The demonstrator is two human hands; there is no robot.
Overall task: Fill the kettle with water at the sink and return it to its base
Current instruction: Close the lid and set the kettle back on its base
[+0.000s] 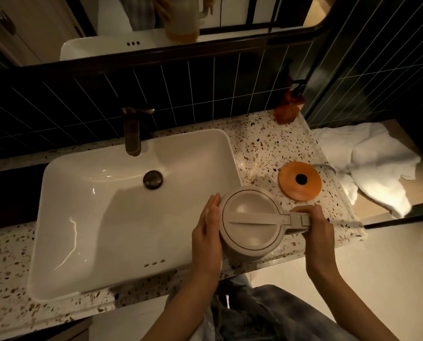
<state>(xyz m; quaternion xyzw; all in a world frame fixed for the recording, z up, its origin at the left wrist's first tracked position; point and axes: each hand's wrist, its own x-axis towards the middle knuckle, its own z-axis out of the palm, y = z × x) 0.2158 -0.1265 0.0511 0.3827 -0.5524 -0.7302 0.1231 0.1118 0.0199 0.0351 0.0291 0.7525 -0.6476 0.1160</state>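
A beige kettle [251,222] with its lid closed is seen from above at the right rim of the white sink [87,232]. My right hand [316,230] grips the kettle's handle. My left hand [208,232] lies flat against the kettle's left side, fingers together. The round orange base [311,187] with a dark centre pin sits bare on the terrazzo counter [267,148], just behind and to the right of the kettle. The dark faucet [133,130] stands at the back of the sink; no water shows running from it.
An amber soap bottle [289,107] stands at the counter's back right corner. A white towel [373,158] lies on a lower surface right of the counter. A cord runs from the base towards the towel. Dark tiles and a mirror rise behind the sink.
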